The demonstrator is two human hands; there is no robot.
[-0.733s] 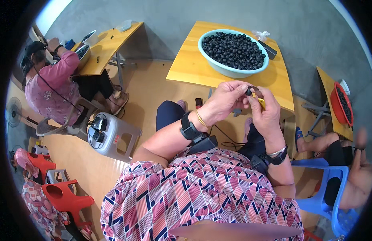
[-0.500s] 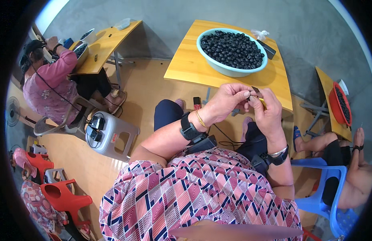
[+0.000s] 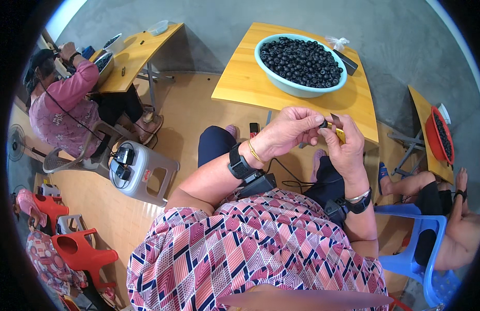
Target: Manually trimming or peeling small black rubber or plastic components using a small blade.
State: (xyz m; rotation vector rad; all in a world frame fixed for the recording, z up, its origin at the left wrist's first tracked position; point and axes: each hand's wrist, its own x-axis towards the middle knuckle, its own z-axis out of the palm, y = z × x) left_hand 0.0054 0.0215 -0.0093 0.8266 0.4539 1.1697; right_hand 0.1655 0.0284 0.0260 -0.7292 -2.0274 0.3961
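Left hand (image 3: pixel 286 132) pinches a dark berry (image 3: pixel 323 124); right hand (image 3: pixel 346 147) fingers grip a knife (image 3: pixel 337 126) — blade pointing up-left.

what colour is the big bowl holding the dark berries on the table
Pale turquoise bowl, clearest in the head view.

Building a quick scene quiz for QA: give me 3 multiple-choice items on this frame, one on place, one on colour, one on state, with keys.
1. Where does the basin of dark round fruits stand?
A. on the floor
B. on the yellow table
C. on the grey stool

2. What colour is the basin's rim?
A. red
B. black
C. pale green

3. What does the left hand do?
A. pinches a small dark fruit at its fingertips
B. lies flat on the table
C. grips the stool

Key: 1 B, the basin sits on the tabletop; 2 C, the rim is pale green; 3 A, the fruit is between its fingertips, next to the right hand, which holds a small blade.
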